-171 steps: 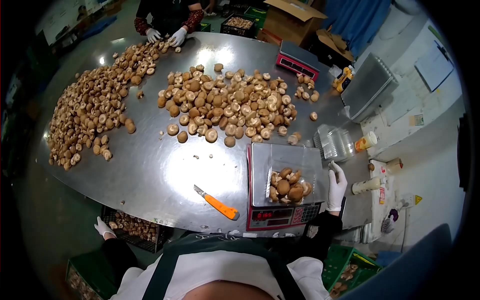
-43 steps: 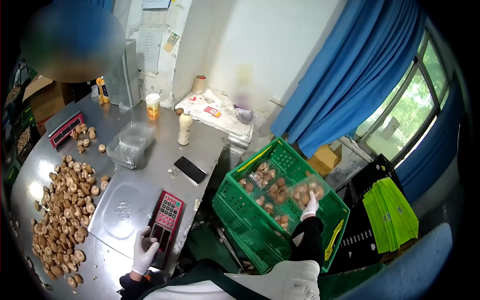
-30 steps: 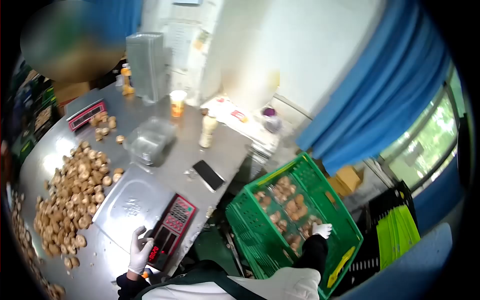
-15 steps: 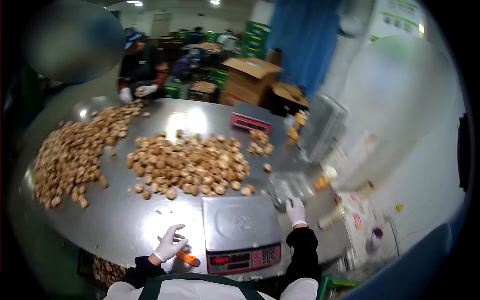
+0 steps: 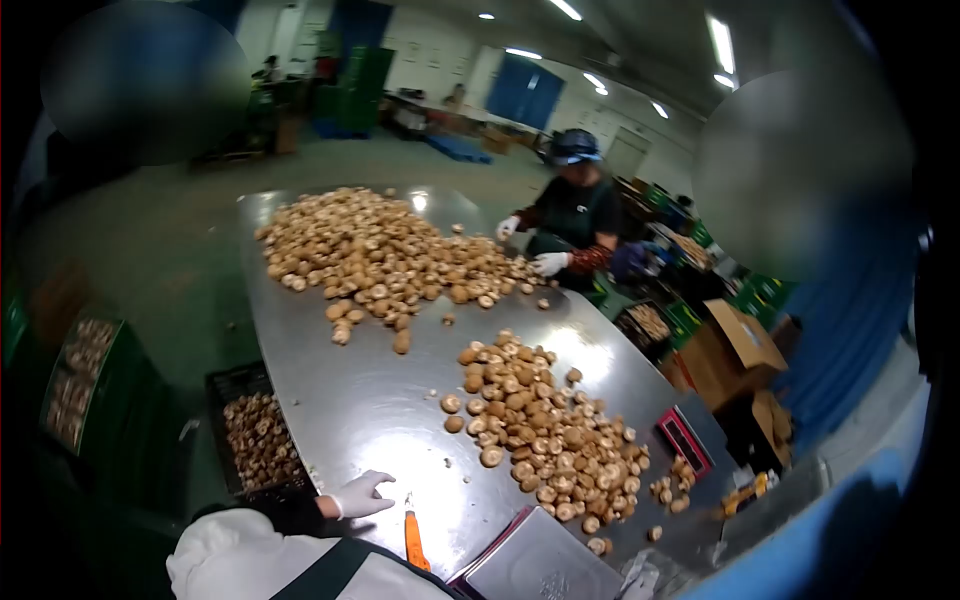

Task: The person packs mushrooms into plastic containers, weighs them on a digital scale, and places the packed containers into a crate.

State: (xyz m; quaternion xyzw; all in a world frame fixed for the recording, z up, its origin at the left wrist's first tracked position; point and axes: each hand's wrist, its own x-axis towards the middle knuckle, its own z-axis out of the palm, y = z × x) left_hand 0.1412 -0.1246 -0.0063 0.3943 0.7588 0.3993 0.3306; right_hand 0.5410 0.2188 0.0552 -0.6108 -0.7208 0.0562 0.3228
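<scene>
My left hand (image 5: 362,495), in a white glove, hovers over the near edge of the metal table (image 5: 350,400) with its fingers apart and nothing in it. Just right of it lies an orange utility knife (image 5: 414,540), not touched. My right hand is out of the picture. A loose pile of brown mushrooms (image 5: 560,440) lies beyond the scale, and a larger mushroom pile (image 5: 370,250) spreads over the far side. The scale (image 5: 545,560) at the bottom edge has a bare metal plate.
Across the table a person (image 5: 580,210) in a cap and white gloves handles mushrooms. A second scale (image 5: 690,435) stands at the right edge, near cardboard boxes (image 5: 730,350). A black crate of mushrooms (image 5: 260,440) is left below the table; green crates (image 5: 90,390) stand further left.
The view has swung left from the green crate and the scale to the whole table. My right hand, lately at the clear plastic trays, has left the view. My left hand remains near the knife.
</scene>
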